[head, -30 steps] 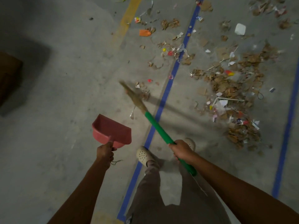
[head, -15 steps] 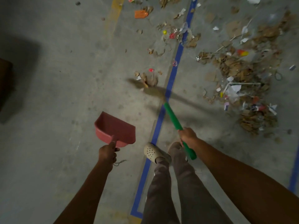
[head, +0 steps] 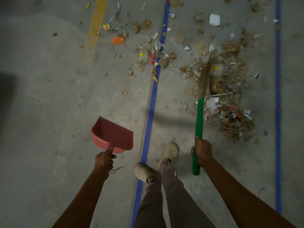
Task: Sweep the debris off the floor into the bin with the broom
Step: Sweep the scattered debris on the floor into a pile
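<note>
Two feet in pale perforated clogs (head: 171,150) stand on the grey concrete floor (head: 49,96), one on a blue tape line (head: 150,116) and one just right of it. The left hand (head: 103,161) has its fingers wrapped around the handle of a pink dustpan (head: 113,134), held off to the left with its mouth facing away. The right hand (head: 202,151) has its fingers closed around the green handle of the broom (head: 199,116), which points forward. The blurred bristles lie over the near edge of a big debris pile (head: 230,89) of cardboard scraps, paper and wrappers. Farther off, smaller litter is scattered around the blue line, with an orange wrapper (head: 117,40) near a yellow line (head: 97,25) and a white square piece (head: 214,19) beyond the pile.
</note>
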Action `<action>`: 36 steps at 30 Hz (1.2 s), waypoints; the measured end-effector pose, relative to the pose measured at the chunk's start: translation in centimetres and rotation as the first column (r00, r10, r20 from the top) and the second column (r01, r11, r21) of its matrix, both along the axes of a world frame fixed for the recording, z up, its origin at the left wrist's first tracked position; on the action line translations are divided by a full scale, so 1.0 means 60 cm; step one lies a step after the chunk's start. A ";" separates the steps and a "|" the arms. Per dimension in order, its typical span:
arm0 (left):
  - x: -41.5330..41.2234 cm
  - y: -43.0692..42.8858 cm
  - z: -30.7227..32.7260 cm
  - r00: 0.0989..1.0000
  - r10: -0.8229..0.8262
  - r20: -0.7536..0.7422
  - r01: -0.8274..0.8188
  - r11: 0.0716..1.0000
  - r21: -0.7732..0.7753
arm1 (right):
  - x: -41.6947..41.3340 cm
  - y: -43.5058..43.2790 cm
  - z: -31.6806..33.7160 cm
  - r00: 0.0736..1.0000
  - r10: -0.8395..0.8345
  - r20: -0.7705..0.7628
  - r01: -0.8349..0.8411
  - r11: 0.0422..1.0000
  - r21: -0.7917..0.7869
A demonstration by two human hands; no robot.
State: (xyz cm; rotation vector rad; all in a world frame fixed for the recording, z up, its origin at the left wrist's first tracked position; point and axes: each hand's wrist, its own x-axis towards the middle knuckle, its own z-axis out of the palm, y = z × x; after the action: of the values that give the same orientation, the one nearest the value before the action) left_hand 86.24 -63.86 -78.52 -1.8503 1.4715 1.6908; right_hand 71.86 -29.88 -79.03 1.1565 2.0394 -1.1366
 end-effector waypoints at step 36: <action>-0.238 -0.168 -0.108 0.971 -0.236 0.023 0.236 0.972 0.014 | -0.238 -0.200 -0.146 0.986 0.019 0.166 -0.022 1.000 0.019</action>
State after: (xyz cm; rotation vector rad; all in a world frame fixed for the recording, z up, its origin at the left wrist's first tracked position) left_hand 71.97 -73.93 -85.02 -1.6104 1.5971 1.5547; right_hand 57.58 -41.89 -87.76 1.1959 1.9363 -0.9771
